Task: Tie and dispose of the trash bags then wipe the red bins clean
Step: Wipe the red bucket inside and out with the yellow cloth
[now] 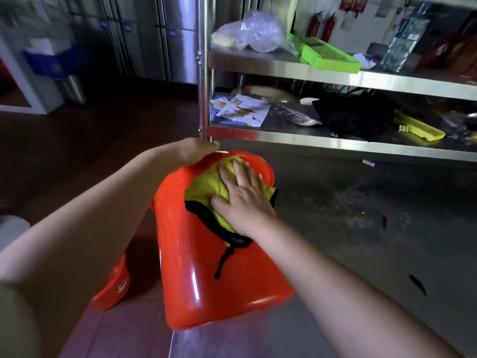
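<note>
Beside the steel shelving, a red bin [206, 275] lies tipped, its long axis running near to far, mouth away. A person's right hand [242, 197], fingers flat and spread, presses a yellow cloth [209, 187] on its upturned side; the left hand [196, 151] grips the far rim, steadying it.

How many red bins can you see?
2. One red bin lies tilted under the hands, with the yellow cloth pressed on it. A second red one peeks out lower left, mostly hidden. More may be out of view.
</note>
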Demonstrator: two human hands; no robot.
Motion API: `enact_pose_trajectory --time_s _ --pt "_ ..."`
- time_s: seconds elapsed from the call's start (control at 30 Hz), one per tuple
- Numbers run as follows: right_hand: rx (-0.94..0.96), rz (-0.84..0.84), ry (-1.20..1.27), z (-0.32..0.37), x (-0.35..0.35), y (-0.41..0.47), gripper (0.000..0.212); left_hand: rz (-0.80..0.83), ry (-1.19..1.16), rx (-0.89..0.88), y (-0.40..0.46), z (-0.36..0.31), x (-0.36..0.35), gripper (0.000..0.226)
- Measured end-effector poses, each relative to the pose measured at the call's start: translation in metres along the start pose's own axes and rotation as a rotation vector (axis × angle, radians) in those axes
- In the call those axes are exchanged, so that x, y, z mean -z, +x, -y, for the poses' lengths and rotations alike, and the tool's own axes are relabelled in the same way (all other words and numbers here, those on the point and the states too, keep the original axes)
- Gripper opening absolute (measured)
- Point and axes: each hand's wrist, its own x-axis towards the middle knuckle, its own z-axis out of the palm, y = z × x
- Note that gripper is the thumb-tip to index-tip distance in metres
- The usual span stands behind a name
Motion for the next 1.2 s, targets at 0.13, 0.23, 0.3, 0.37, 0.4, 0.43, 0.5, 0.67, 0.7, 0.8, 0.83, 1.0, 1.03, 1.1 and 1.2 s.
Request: enact_pose_trajectory --time_s 0.13,0.23,0.3,0.37,0.4,0.43,0.5,0.67,0.7,0.8,0.83,1.0,1.03,1.1,1.2 --pt "0.125 0.001 0.051 -0.004 -0.006 -0.039 0.07 -0.039 0.095 -0.022 -0.013 0.004 0.005 0.046" --pt "0.18 0.004 0.111 -0.012 -0.011 -0.092 0.072 -0.061 0.112 -0.035 -0.024 0.006 0.011 0.043" --pt "0.182 0.04 0.152 -0.018 -0.014 -0.124 0.072 -0.055 0.083 -0.017 -0.031 0.006 0.015 0.037" --pt "0.174 0.068 0.172 -0.022 -0.016 -0.143 0.072 -0.035 0.022 0.028 -0.039 0.003 0.017 0.035" --pt "0.167 0.074 0.174 -0.022 -0.016 -0.147 0.072 -0.018 -0.032 0.046 -0.042 0.002 0.018 0.035" --pt "0.157 0.073 0.172 -0.019 -0.016 -0.149 0.073 -0.007 -0.082 0.052 -0.045 0.002 0.018 0.033" --pt "0.119 0.056 0.173 -0.01 -0.016 -0.141 0.076 -0.011 -0.135 0.042 -0.048 0.006 0.019 0.031" --pt "-0.092 -0.06 0.085 0.016 -0.004 -0.066 0.08 -0.008 -0.276 -0.028 -0.043 0.025 0.019 0.015" --pt "-0.171 -0.064 0.06 0.02 0.001 -0.043 0.081 -0.011 -0.279 -0.057 -0.04 0.027 0.017 0.012" --pt "-0.354 -0.06 -0.003 0.03 0.012 0.015 0.094 -0.019 -0.341 -0.076 -0.03 0.035 0.013 0.015" --pt "-0.352 -0.062 -0.061 0.033 0.01 0.025 0.099 -0.024 -0.388 -0.051 -0.028 0.041 0.012 0.013" --pt "-0.236 -0.124 -0.26 0.048 -0.004 0.026 0.104 0.044 -0.458 -0.044 -0.026 0.072 0.016 0.022" --pt "-0.231 -0.133 -0.276 0.049 -0.006 0.02 0.103 0.039 -0.409 -0.081 -0.025 0.072 0.018 0.023" --pt "-0.222 -0.149 -0.302 0.049 -0.008 0.004 0.1 -0.009 -0.181 -0.2 -0.022 0.063 0.02 0.019" --pt "-0.205 -0.145 -0.309 0.053 -0.01 -0.029 0.099 0.02 0.124 -0.332 -0.024 0.037 0.007 0.027"
